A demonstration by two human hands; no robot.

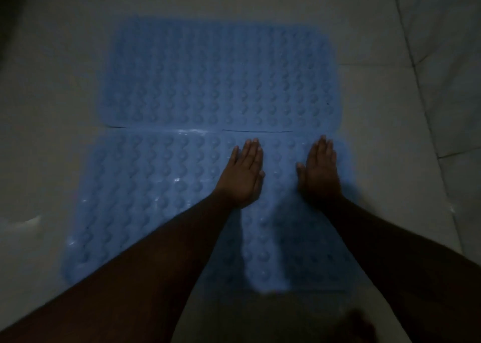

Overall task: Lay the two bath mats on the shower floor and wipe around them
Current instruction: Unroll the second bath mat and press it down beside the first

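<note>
Two blue bath mats with rows of round bumps lie flat on the pale shower floor (46, 139), edge to edge. The far mat (216, 74) fills the middle of the view. The near mat (156, 191) sits just below it, their long edges meeting along a thin seam. My left hand (243, 173) rests palm down on the near mat close to the seam, fingers together. My right hand (321, 170) lies flat on the same mat near its right edge. Neither hand holds anything. My forearms cover part of the near mat.
A tiled wall (447, 82) rises along the right side, close to the mats' right edges. A second wall runs across the top. Bare floor shows to the left of the mats. The scene is dim. A dark blurred shape (359, 327) sits at the bottom edge.
</note>
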